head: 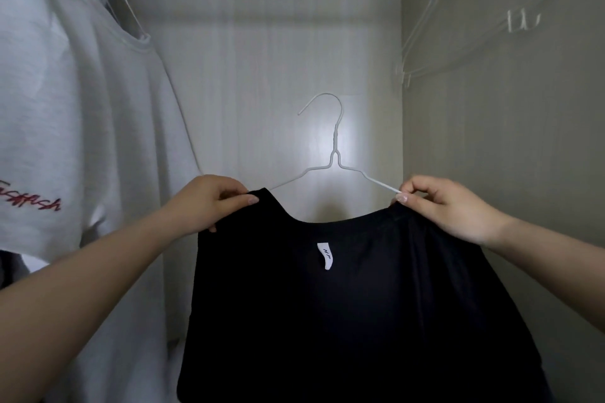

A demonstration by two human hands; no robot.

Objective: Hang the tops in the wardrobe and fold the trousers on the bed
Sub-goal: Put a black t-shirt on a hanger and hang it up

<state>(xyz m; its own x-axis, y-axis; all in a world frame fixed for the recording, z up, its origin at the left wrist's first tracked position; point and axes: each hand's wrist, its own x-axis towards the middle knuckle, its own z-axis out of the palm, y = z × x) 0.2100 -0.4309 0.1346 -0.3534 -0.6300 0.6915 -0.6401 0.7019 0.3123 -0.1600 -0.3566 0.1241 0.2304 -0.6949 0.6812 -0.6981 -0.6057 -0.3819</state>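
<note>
One wardrobe (491, 173) fills the view, its pale back panel lit at centre. One white top (82, 108), with red script on the sleeve, already hangs at the left on its own wire hanger. One black top (343, 321) is held up in front of the opening, neckline upward, a white label showing inside the collar. Two hands are at work. Left hand (209, 199): fingers grasp the black top's shoulder. Right hand (448, 206): fingers pinch the other shoulder together with the wire arm of the hanger.

One white wire hanger (334, 147) sits inside the black top, hook free and upright, not yet on any rail. At upper right, empty hangers (491, 10) hang in a blurred bunch; three or so, exact count not readable.

Judgement: the step in hand is seating the black top on its hanger. Next move calls for squaring both shoulders, then lifting the hook to the rail, which is out of view above. No trousers or bed in view.
</note>
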